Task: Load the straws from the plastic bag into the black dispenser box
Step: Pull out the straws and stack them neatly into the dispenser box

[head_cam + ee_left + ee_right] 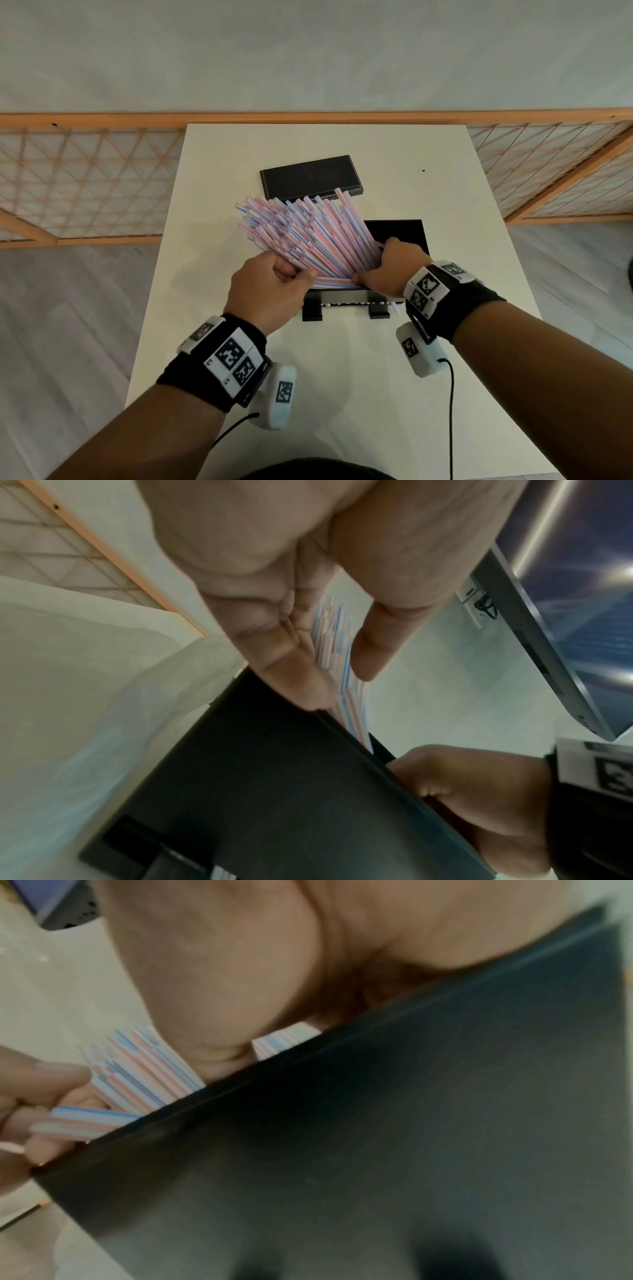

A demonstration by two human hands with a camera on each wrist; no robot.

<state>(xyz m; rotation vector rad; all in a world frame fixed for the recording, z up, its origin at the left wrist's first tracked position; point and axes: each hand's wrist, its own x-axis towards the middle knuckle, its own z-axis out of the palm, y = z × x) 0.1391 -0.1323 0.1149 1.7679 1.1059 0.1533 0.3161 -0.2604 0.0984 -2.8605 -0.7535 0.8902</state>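
Note:
A thick bundle of pink, blue and white striped straws [308,233] fans up and to the left out of the open black dispenser box [406,233] in the middle of the white table [342,377]. My left hand [298,272] grips the bundle's lower left side, fingers curled round several straws [339,653]. My right hand [376,263] curls over the straws' lower ends at the box's right side, thumb along the front rim. The right wrist view has striped straws [143,1074] rising over the box wall [411,1150]. The straws' lowest ends are hidden inside the box.
The box's flat black lid [310,178] lies on the table just behind the straws. A wooden lattice screen [85,178] stands beyond the table's far edge. Something faint, bluish and translucent [78,737] lies on the table left of the box.

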